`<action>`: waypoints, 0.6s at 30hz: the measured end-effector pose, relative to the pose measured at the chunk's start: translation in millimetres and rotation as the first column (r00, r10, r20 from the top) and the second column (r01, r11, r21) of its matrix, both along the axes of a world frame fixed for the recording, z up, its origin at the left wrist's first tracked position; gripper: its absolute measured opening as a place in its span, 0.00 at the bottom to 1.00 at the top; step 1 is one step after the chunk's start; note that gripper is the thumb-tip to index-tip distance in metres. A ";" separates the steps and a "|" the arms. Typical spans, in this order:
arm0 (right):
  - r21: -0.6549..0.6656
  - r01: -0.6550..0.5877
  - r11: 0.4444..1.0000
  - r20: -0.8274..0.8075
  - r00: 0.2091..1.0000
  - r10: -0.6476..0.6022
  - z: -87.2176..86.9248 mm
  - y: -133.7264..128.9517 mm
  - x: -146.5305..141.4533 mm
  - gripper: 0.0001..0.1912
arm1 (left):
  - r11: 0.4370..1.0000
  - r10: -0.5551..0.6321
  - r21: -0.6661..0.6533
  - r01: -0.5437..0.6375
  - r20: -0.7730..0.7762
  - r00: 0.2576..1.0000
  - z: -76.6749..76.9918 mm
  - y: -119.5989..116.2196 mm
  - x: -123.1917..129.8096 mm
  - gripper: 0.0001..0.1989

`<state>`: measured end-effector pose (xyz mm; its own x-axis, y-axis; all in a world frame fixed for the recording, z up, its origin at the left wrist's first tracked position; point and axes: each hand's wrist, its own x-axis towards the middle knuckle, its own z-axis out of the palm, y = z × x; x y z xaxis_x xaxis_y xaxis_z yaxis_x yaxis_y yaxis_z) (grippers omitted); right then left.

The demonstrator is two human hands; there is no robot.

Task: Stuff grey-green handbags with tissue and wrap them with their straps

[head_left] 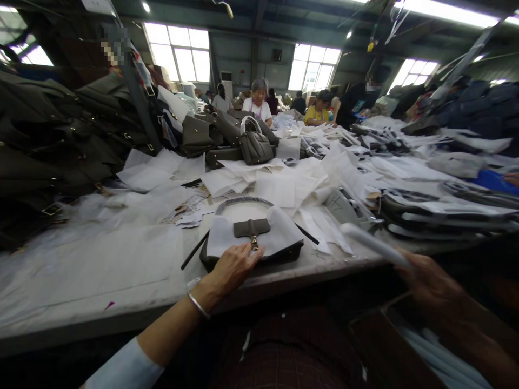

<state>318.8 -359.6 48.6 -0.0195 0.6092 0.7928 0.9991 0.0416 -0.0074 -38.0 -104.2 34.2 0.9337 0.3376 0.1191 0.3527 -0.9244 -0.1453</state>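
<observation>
I have the handbag at the table's near edge: handle wrapped, white sheet on, no outer bag. My left hand, half-open, touches near the clasp, grip unclear; my right hand clasps a blurred white roll.

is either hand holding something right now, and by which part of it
The right hand holds a white strip by its near end. The left hand rests on the bag's front at the clasp; a grip there cannot be told.
</observation>
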 end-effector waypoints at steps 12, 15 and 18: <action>-0.134 -0.408 0.903 0.047 0.908 0.417 -50.2 150.3 -151.3 0.08 | 0.973 -0.059 -0.231 0.031 -0.116 0.991 54.4 23.4 2.9 0.20; -0.029 -0.348 0.937 0.028 0.937 0.349 -64.4 165.9 -159.9 0.09 | 0.975 -0.003 -0.222 -0.025 -0.124 0.992 54.4 11.9 6.4 0.22; 0.005 -0.325 0.946 -0.005 0.946 0.325 -72.0 172.1 -164.1 0.10 | 0.978 0.093 -0.174 -0.113 -0.118 0.989 42.3 0.4 11.7 0.24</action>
